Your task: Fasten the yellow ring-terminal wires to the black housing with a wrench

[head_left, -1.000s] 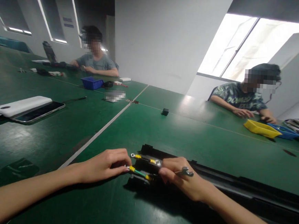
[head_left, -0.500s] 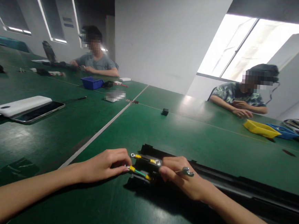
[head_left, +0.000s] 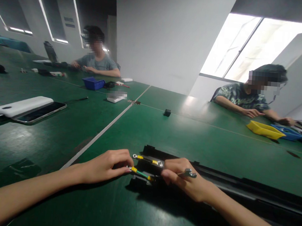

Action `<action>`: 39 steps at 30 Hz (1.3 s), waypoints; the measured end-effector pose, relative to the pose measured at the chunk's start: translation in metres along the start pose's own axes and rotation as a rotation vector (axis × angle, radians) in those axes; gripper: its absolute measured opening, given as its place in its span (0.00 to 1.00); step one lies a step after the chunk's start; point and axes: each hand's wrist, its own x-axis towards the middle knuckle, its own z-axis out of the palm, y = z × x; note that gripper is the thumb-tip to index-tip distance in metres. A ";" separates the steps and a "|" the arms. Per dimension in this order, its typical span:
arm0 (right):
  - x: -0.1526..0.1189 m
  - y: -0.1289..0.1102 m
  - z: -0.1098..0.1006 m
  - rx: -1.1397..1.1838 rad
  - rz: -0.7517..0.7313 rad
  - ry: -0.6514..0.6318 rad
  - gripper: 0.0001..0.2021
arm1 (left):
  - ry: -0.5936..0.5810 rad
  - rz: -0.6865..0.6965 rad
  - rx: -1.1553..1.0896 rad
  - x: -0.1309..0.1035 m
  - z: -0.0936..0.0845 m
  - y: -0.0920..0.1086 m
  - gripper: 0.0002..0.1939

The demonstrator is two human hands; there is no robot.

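My left hand (head_left: 110, 165) pinches the ring-terminal end of a green wire (head_left: 141, 174) with yellow sleeves. Just above it, a black wire (head_left: 148, 160) with yellow sleeves and ring terminals lies over the near end of a long black housing (head_left: 229, 182). My right hand (head_left: 184, 176) is closed around a metal wrench (head_left: 188, 172), whose open jaw sticks out over the back of the hand. The fingertips of that hand are at the housing, beside the right ends of both wires; what they touch there is hidden.
A small black block (head_left: 167, 112) lies mid-table. A white device (head_left: 26, 106) and a phone (head_left: 42, 113) are at left, a blue bin (head_left: 93, 83) farther back. Two people sit across the table; a yellow tray (head_left: 264, 129) and a blue tray (head_left: 287, 133) stand at right.
The person at the right has moved an arm out toward the trays and shifted slightly right. My two hands, the wires and the wrench show almost no movement.
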 end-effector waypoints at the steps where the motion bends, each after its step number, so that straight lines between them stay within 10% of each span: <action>1: 0.000 0.000 0.000 0.001 -0.001 0.002 0.27 | 0.001 -0.001 -0.003 0.000 0.000 0.000 0.05; 39: -0.001 0.001 0.001 -0.043 0.000 0.040 0.25 | -0.013 -0.008 0.007 0.000 0.001 -0.001 0.05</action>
